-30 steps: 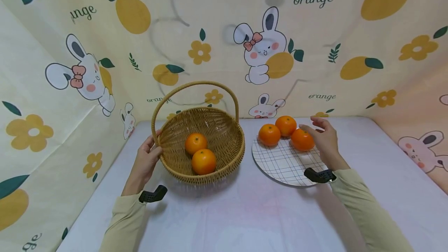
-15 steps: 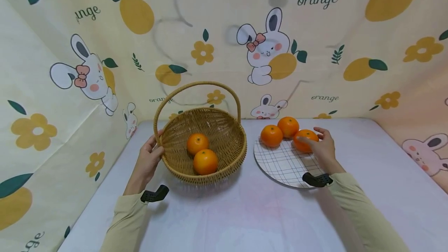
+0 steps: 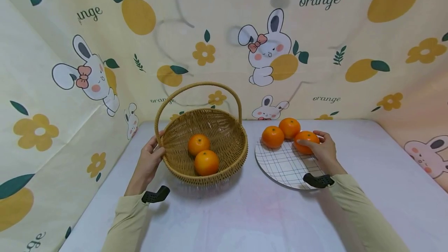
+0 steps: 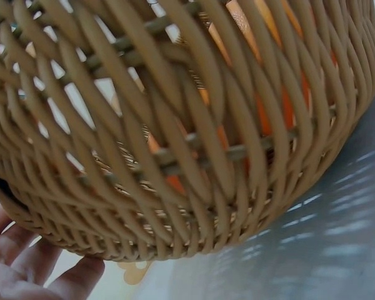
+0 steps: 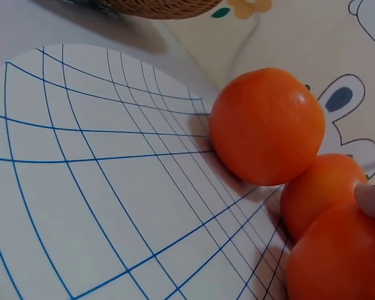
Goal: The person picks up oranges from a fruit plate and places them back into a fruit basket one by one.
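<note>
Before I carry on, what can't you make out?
Head view: some fingertips of the left hand, behind the basket.
Head view: the right side of the plate, partly covered by the right hand and black wrist device.
Left wrist view: oranges in the basket, largely hidden by its weave.
Right wrist view: most of the right hand and part of the nearest orange, cut off by the frame.

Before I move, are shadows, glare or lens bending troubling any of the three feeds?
Head: a soft shadow under the basket, faint grey shadow-like shapes on the backdrop. Left wrist: light through the weave leaves streaks in the shade on the table. Right wrist: grid lines on the plate bow, probably lens distortion; a faint highlight sits on the leftmost orange.
</note>
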Demonstrator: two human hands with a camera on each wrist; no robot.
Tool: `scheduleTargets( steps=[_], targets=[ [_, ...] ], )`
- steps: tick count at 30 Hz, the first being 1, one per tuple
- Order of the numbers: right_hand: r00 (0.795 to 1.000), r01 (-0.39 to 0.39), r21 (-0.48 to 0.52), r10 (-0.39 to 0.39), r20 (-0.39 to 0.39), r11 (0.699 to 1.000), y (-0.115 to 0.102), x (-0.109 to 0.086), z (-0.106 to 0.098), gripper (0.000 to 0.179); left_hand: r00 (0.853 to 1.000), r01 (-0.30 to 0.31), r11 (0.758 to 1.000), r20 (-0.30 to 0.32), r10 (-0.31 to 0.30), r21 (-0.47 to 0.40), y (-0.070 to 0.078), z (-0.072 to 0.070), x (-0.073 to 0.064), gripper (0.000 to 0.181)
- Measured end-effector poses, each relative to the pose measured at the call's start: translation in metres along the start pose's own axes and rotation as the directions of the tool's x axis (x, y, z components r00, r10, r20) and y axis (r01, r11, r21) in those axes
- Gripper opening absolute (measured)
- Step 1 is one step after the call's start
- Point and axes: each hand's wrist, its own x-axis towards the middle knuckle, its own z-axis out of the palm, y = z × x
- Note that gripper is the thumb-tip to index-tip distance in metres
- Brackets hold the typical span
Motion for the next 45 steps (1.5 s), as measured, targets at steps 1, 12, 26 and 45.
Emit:
scheduleTargets(
  steps=[1, 12, 26, 45],
  targets=[
    [1.000, -0.002, 0.003, 0.002, 0.004, 1.000, 0.000, -0.001, -0.001, 0.093, 1.000, 0.001, 1.000, 0.000, -0.001, 0.003, 0.000, 0.000, 0.000, 0.065],
    [0.999, 0.020, 0.037, -0.022, 0.032, 0.999, -0.021, -0.020, -0.011, 0.087, 1.000, 0.012, 1.000, 0.000, -0.012, 0.024, 0.001, 0.000, -0.001, 0.065],
    [0.947, 0.190, 0.132, -0.217, 0.238, 0.973, -0.075, -0.071, 0.000, 0.082, 1.000, 0.015, 0.999, 0.002, -0.015, 0.030, 0.002, -0.001, -0.001, 0.066],
    [0.712, 0.203, 0.218, -0.296, 0.636, 0.955, -0.151, -0.119, 0.089, 0.063, 1.000, 0.009, 1.000, 0.002, -0.009, 0.024, 0.002, 0.000, -0.001, 0.064]
  ],
)
